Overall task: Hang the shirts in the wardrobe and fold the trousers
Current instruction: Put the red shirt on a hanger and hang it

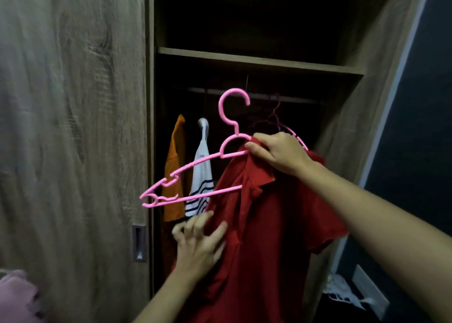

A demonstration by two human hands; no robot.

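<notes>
A red polo shirt (269, 225) hangs half-threaded on a pink plastic hanger (195, 166) in front of the open wardrobe. My right hand (278, 154) grips the shirt's collar together with the hanger's neck. The hanger's left arm sticks out bare to the left. My left hand (200, 242) holds the shirt's left edge lower down, fingers curled into the cloth. Inside the wardrobe, an orange shirt (175, 171) and a white shirt with dark stripes (201, 183) hang from the rail (259, 95).
A wooden shelf (256, 61) spans the wardrobe above the rail. The sliding door (73, 139) with a recessed handle (139, 243) stands at the left. Empty hangers (276, 117) hang behind my right hand. Pink cloth (14, 295) lies at bottom left, white cloth (342, 291) at bottom right.
</notes>
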